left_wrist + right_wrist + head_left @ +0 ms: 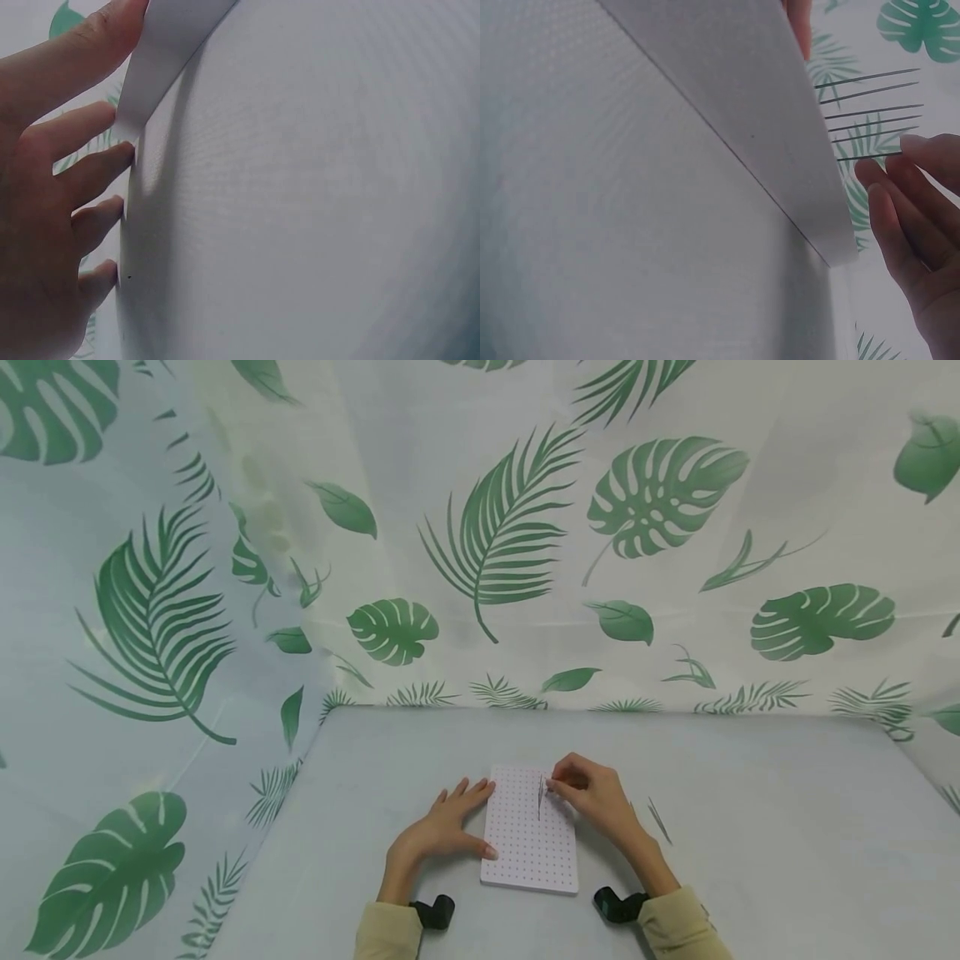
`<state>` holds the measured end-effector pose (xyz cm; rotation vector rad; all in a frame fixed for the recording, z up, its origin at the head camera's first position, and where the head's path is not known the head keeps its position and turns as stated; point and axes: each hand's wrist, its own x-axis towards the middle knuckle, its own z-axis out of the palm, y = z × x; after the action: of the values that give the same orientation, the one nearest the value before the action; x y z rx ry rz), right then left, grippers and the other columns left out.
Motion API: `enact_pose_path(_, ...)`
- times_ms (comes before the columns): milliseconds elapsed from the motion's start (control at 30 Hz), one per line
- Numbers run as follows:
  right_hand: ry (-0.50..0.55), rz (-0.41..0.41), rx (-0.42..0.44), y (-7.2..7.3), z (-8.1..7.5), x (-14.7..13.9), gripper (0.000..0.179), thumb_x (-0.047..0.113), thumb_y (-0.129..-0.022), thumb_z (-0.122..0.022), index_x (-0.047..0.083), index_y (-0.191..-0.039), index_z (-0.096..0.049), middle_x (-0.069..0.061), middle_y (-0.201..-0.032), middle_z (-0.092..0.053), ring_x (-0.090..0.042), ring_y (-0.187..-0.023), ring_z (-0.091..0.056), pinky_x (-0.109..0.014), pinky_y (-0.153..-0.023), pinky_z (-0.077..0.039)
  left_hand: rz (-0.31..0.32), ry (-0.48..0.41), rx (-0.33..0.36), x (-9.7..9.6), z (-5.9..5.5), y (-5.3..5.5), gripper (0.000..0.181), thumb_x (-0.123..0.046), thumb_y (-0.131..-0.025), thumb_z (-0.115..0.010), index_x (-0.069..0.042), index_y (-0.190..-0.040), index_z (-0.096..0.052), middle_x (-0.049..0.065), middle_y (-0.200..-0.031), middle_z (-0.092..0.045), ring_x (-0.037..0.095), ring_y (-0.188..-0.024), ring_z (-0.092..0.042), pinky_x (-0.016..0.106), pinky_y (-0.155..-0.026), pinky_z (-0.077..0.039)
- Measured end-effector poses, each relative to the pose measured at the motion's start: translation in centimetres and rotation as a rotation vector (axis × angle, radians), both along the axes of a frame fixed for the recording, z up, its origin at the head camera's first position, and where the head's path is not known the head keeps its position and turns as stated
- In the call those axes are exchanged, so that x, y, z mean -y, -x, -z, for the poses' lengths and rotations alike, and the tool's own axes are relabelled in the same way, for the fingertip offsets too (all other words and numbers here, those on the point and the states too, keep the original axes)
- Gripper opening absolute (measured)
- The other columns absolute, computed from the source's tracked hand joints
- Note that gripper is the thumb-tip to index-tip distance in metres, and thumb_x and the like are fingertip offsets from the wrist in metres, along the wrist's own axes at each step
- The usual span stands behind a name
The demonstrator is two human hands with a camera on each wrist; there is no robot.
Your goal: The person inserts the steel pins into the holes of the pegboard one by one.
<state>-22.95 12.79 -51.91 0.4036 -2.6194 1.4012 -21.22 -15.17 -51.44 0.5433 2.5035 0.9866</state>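
A white board (517, 856) dotted with rows of small holes lies flat on the table. My left hand (444, 828) spreads its fingers along the board's left side, with the thumb on the edge. In the left wrist view the thumb (97, 37) touches the board's side wall (165, 52). Several thin dark pins (874, 113) stand upright in a row on the board, seen in the right wrist view. At the near end of that row, my right hand (596, 789) pinches one pin (859, 157) between thumb and fingers. Its lower end meets the board.
To the right of the board, a few loose thin pins (660, 820) lie on the white table (750, 860), partly behind the right forearm. Leaf-printed cloth (517, 527) hangs behind the table and along its left side.
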Motion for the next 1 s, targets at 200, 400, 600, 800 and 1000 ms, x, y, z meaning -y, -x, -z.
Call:
enact_pose_path(200,-0.033,0.013,0.009,-0.1,0.2,0.2,0.014,0.008,-0.087,-0.081,0.016,-0.093,-0.07,0.003,-0.089,-0.074,-0.011,-0.081,-0.07,-0.021,-0.075,-0.059,0.001,0.001,0.004,-0.1,0.0,-0.1,0.103,-0.035,-0.078,-0.089,-0.013,-0.162,-0.034,0.008,-0.171,-0.025,0.037,-0.16,-0.008,0.059,-0.13,-0.002)
enact_pose_path(400,-0.036,0.005,0.04,-0.2,-0.1,-0.2,0.013,0.01,-0.088,-0.081,0.015,-0.096,-0.072,0.002,-0.091,-0.075,-0.012,-0.083,-0.07,-0.022,-0.075,-0.059,0.011,0.007,-0.011,-0.1,-0.2,-0.2,0.103,-0.033,-0.077,-0.089,-0.011,-0.162,-0.034,0.011,-0.17,-0.026,0.039,-0.16,-0.009,0.061,-0.129,-0.003)
enact_pose_path(600,-0.048,0.003,0.056,-0.2,-0.9,-1.1,0.014,0.008,-0.088,-0.08,0.012,-0.1,-0.074,-0.001,-0.095,-0.076,-0.014,-0.086,-0.072,-0.023,-0.077,-0.059,0.011,-0.003,-0.01,0.0,-0.4,-0.2,0.103,-0.032,-0.077,-0.089,-0.008,-0.161,-0.033,0.012,-0.17,-0.025,0.04,-0.16,-0.009,0.061,-0.129,-0.002)
enact_pose_path(800,-0.085,-0.002,0.058,-0.4,-2.2,-3.0,0.014,0.01,-0.09,-0.078,0.011,-0.104,-0.075,-0.002,-0.101,-0.077,-0.018,-0.091,-0.073,-0.03,-0.081,-0.06,0.013,-0.015,-0.006,0.0,-0.2,-0.1,0.104,-0.031,-0.077,-0.089,-0.008,-0.161,-0.033,0.012,-0.17,-0.025,0.04,-0.16,-0.008,0.061,-0.129,-0.001)
enact_pose_path(1000,-0.143,-0.045,0.102,-0.7,-3.6,-5.5,0.016,0.012,-0.094,-0.074,0.009,-0.109,-0.074,-0.004,-0.105,-0.076,-0.021,-0.093,-0.071,-0.034,-0.079,-0.058,0.019,-0.024,-0.006,0.0,0.1,-0.1,0.104,-0.033,-0.077,-0.089,-0.009,-0.161,-0.033,0.012,-0.17,-0.026,0.039,-0.16,-0.008,0.061,-0.129,-0.002)
